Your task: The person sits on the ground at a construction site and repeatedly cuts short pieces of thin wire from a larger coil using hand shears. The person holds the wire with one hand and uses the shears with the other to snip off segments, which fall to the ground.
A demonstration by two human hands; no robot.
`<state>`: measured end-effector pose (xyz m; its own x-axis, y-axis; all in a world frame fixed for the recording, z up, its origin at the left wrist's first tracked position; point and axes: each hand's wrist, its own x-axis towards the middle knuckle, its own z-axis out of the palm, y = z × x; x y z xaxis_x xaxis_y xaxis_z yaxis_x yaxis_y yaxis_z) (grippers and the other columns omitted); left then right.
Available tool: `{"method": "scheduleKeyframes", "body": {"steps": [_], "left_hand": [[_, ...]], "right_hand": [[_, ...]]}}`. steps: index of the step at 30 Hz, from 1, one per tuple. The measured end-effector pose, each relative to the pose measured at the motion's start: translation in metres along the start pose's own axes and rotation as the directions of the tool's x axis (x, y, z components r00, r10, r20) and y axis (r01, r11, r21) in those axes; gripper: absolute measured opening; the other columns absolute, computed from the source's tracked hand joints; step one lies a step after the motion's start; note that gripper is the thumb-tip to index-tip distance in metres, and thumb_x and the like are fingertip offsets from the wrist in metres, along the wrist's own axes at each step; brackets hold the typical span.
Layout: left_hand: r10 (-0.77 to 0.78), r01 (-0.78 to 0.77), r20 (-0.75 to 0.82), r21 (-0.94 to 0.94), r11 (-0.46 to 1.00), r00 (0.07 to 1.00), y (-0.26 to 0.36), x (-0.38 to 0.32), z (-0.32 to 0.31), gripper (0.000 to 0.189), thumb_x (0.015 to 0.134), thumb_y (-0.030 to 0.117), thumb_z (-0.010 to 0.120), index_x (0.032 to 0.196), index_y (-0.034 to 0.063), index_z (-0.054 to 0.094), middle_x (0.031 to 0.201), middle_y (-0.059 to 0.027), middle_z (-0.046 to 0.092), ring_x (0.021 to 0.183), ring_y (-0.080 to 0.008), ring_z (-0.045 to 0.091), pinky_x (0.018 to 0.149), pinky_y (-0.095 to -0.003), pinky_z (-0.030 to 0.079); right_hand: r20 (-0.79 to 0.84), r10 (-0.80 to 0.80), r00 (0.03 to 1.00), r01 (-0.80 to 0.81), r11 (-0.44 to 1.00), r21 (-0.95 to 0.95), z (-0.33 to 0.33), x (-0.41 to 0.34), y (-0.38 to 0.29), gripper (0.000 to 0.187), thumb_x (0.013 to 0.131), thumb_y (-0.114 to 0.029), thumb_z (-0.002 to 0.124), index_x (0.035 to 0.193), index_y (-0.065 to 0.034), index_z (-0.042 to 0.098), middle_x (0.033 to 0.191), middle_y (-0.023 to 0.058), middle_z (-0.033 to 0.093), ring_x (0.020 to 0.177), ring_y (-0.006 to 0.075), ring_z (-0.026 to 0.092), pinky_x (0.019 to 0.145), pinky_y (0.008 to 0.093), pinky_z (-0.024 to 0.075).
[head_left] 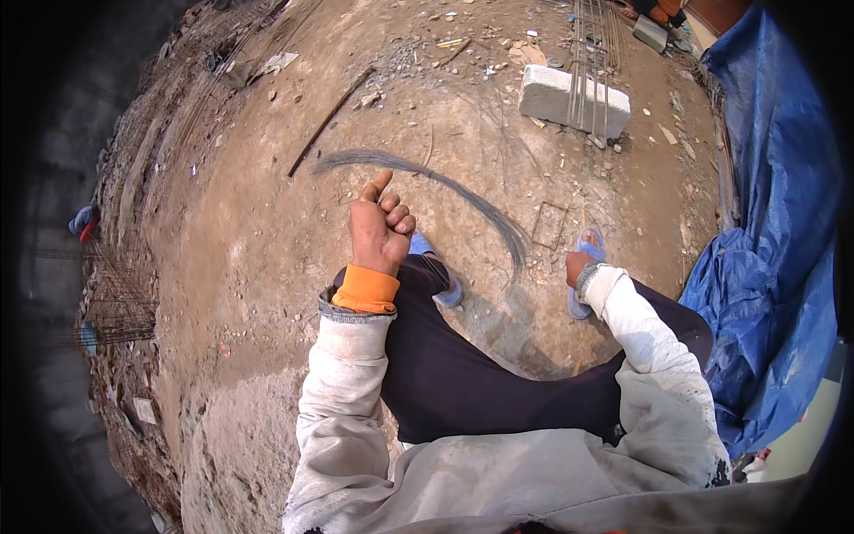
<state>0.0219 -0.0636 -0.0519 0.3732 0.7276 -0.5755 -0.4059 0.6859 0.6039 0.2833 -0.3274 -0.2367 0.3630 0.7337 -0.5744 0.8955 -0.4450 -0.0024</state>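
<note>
My left hand [383, 227] is raised above my left foot, fingers curled and one digit extended. Whether anything is inside its curl is hidden. Past the fingertips, a curved bundle of thin grey tie wire [460, 187] lies on the dirt ground. My right hand [578, 269] hangs low in front of the blue sandal [592, 243] on my right foot. Its fingers are mostly out of sight, and no held thing can be made out. A small rusty rectangular wire stirrup [550, 225] lies between the wire bundle and that sandal.
Long steel rebars [588, 73] rest across a pale concrete block [540, 97]. A dark thin rod [330, 123] lies farther ahead. Blue tarpaulin [767, 300] bounds my right side. Rubble and rebar mesh [120, 300] line the left edge. Part of another person [667, 12] shows top right.
</note>
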Motion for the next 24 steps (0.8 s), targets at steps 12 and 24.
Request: {"method": "scheduleKeyframes", "body": {"steps": [12, 24], "left_hand": [[-0.325, 0.332, 0.199, -0.004, 0.943, 0.925, -0.199, -0.119, 0.07, 0.04, 0.106, 0.034, 0.033, 0.124, 0.0028, 0.05, 0.083, -0.0015, 0.053, 0.067, -0.0137, 0.05, 0.062, -0.0297, 0.046], [-0.308, 0.368, 0.251, -0.246, 0.897, 0.918, -0.225, -0.143, 0.113, 0.032, 0.106, 0.034, 0.034, 0.118, 0.0069, 0.047, 0.069, 0.003, 0.037, 0.051, -0.0077, 0.034, 0.042, -0.0227, 0.03]], "right_hand": [[-0.534, 0.079, 0.842, 0.376, 0.625, 0.684, -0.174, -0.202, -0.023, 0.02, 0.086, -0.009, 0.054, 0.099, 0.0022, 0.065, 0.071, 0.0124, 0.065, 0.064, 0.0203, 0.066, 0.059, 0.0325, 0.0503], [-0.218, 0.042, 0.975, 0.19, 0.35, 0.917, -0.131, -0.32, -0.007, 0.032, 0.089, -0.007, 0.057, 0.116, 0.0099, 0.061, 0.071, 0.0031, 0.058, 0.063, 0.007, 0.052, 0.059, 0.0251, 0.0467]]}}
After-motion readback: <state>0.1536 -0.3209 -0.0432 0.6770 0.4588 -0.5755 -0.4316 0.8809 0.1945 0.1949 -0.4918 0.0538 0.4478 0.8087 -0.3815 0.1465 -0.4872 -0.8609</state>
